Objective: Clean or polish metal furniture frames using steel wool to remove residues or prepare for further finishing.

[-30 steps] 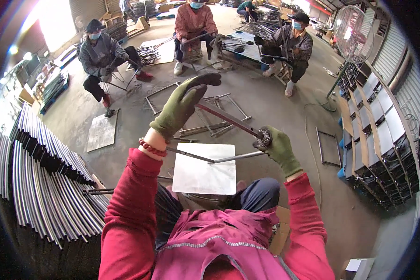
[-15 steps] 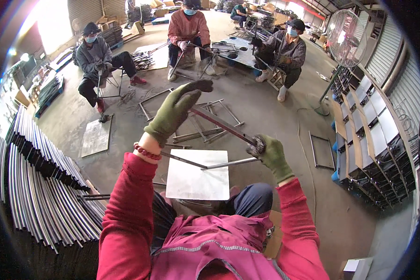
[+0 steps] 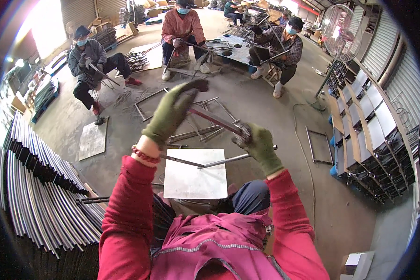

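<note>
My left hand (image 3: 172, 112), in a green glove, grips the far end of a thin dark metal rod (image 3: 214, 120) held up in front of me. My right hand (image 3: 259, 145), also gloved in green, closes on the rod's near end. Below the hands, two more slim rods (image 3: 210, 163) meet in a shallow V over a square metal plate (image 3: 196, 179) that rests above my knees. My red sleeves and a pink apron fill the lower part of the view.
A big stack of bent metal tubes (image 3: 37, 186) lies at my left. Welded rod frames (image 3: 205, 130) lie on the concrete ahead. Three seated people (image 3: 182, 32) work beyond them. Racks of metal parts (image 3: 373, 135) line the right wall, with a standing fan (image 3: 340, 28).
Both hands stayed on the rod, which has tilted slightly; my left hand rose a little. The view shifted as my head moved.
</note>
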Demonstrator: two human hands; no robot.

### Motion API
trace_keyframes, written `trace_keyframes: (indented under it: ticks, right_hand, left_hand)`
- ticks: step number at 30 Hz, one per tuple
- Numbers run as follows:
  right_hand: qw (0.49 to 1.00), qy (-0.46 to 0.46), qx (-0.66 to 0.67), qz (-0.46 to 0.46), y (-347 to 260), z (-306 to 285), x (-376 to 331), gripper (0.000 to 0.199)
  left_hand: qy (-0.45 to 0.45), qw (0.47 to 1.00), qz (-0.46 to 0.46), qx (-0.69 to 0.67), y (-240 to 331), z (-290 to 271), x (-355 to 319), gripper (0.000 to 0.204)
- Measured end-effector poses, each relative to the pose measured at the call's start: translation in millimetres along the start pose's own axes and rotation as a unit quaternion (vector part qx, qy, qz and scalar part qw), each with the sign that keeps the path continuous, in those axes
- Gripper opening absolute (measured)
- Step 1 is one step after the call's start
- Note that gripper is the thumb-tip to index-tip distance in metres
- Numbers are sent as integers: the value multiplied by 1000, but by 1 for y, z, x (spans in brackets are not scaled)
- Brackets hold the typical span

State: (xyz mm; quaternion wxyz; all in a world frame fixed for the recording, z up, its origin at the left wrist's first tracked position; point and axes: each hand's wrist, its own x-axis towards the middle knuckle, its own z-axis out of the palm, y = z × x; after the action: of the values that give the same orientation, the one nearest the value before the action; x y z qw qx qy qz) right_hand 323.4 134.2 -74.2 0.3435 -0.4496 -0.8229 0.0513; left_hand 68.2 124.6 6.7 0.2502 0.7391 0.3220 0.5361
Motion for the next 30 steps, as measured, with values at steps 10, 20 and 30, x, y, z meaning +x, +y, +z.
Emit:
trace_keyframes:
  ticks: [10,20,30]
  right_hand:
    - [988,142,-8,-62,-75,9,50,32]
    - [993,24,-95,65,16,8,-15,34]
    - [1000,-1,11,-21,-27,0,15,31]
  left_hand:
    - [35,996,30,76,-1,52,10,28]
    - [66,997,41,9,-16,-11,-2,28]
    - [-9,999,8,52,0,6,2,36]
